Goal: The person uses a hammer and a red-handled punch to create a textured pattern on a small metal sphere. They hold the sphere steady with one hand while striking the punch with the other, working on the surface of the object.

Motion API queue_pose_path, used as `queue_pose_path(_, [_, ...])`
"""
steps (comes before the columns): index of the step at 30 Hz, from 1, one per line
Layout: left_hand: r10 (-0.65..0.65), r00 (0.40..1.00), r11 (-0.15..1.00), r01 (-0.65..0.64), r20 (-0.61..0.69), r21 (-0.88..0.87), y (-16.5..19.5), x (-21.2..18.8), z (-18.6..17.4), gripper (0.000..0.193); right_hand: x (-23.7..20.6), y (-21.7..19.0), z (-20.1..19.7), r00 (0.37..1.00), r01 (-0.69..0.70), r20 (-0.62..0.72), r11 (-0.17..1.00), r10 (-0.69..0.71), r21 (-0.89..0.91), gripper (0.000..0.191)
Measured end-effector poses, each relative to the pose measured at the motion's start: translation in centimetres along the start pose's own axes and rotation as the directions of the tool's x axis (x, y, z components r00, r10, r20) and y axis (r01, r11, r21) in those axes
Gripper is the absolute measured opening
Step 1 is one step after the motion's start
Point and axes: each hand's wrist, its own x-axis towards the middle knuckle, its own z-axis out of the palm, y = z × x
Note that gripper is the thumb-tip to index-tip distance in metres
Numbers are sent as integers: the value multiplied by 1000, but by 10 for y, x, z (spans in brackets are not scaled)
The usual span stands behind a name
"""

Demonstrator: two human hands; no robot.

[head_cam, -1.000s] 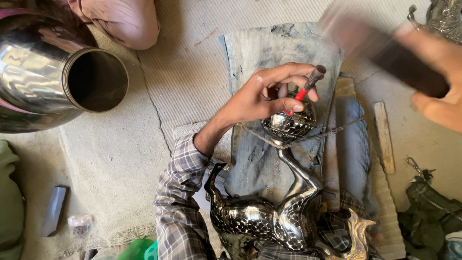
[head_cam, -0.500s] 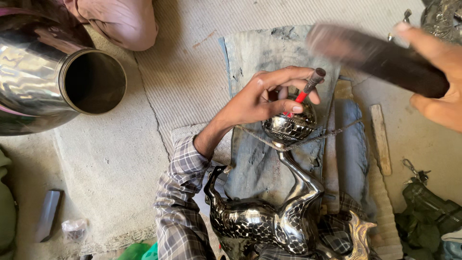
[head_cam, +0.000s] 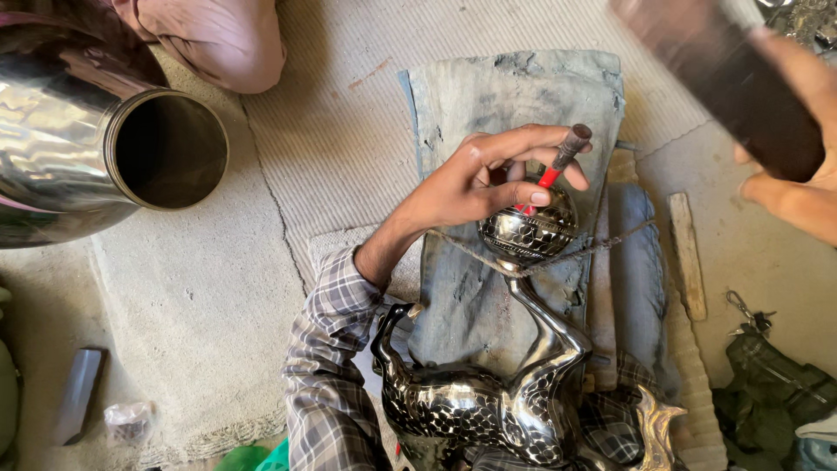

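grey plaid sleeve [head_cam: 336,366], cuff rolled back, bare hands.

open: bare mat [head_cam: 200,323] left of the sleeve, and floor [head_cam: 750,262] right of the stick [head_cam: 687,255] | blocked: vessel [head_cam: 96,148] top left; ball [head_cam: 528,228] under left hand [head_cam: 475,179] with punch [head_cam: 558,166]; cord [head_cam: 602,242] across the block [head_cam: 514,105]; right hand [head_cam: 798,166] with hammer [head_cam: 724,78] top right; bag [head_cam: 772,392] lower right
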Motion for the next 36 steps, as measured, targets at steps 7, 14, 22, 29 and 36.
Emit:
queue_pose_path(7, [26, 999, 999, -24, -38, 40, -3, 1, 2, 66, -9, 20, 1, 942, -328, 88, 943, 323, 56, 112])
queue_pose_path(14, [61, 997, 998, -59, -49, 31, -4, 4, 3, 66, -2, -1, -5, 994, -101, 40, 992, 104, -78, 103])
queue_pose_path(22, [13, 999, 1000, -13, -30, -14, -3, 2, 1, 63, 1, -14, -12, 990, -125, 38, 964, 137, -234, 104])
queue_pose_path(29, [27, 997, 1000, -27, -76, -7, -7, 2, 3, 65, 6, -2, -7, 962, -243, 70, 946, 263, -214, 103])
queue_pose_path(36, [29, 998, 999, -30, -52, -16, -12, 4, 2, 62, 8, 5, -15, 989, -143, 25, 989, 144, -28, 105])
